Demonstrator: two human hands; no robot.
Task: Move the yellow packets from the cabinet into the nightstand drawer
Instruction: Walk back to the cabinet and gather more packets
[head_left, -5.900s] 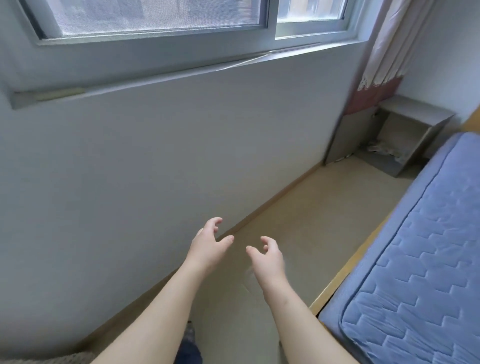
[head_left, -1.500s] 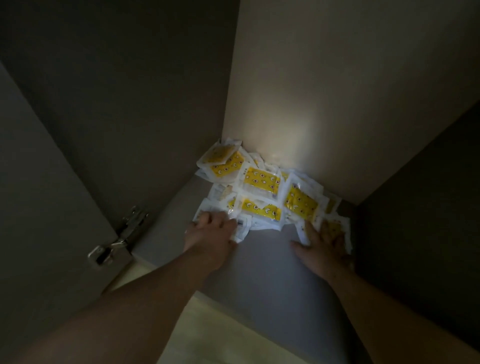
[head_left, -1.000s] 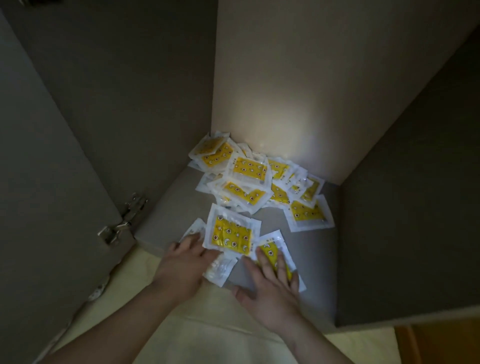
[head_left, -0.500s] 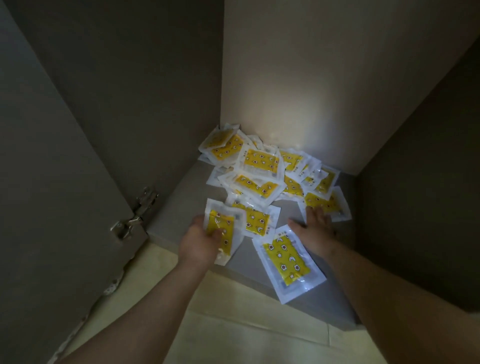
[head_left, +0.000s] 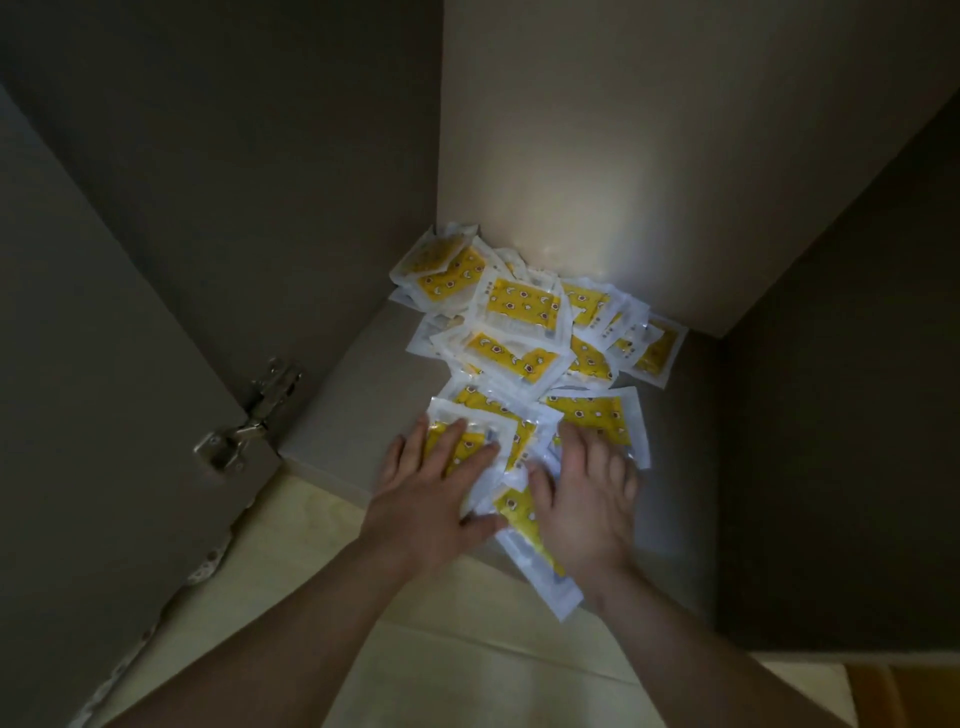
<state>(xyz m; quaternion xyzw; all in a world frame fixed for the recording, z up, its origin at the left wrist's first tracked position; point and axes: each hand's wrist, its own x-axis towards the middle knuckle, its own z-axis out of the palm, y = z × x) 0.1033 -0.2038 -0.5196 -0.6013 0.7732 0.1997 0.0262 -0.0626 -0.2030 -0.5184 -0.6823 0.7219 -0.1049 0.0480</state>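
Observation:
Several yellow packets in clear white-edged wrappers lie heaped (head_left: 524, 322) on the grey cabinet shelf (head_left: 343, 405), piled toward the back corner. My left hand (head_left: 436, 488) lies flat with straight fingers on a packet (head_left: 467, 441) near the shelf's front. My right hand (head_left: 587, 499) presses flat on other packets beside it, its fingers spread over one (head_left: 597, 415). Between and under my hands, one packet (head_left: 530, 545) sticks out over the shelf's front edge. The nightstand drawer is out of view.
The open cabinet door (head_left: 104, 364) stands at the left with a metal hinge (head_left: 249, 415). Dark cabinet side walls rise left and right, with a pale back panel (head_left: 623, 156). Beige floor (head_left: 415, 649) lies below the shelf.
Both hands have drawn together at the shelf's front, flattening onto packets they dragged forward from the heap. One packet now overhangs the edge. Earlier I stood by the window with nothing in my hands.

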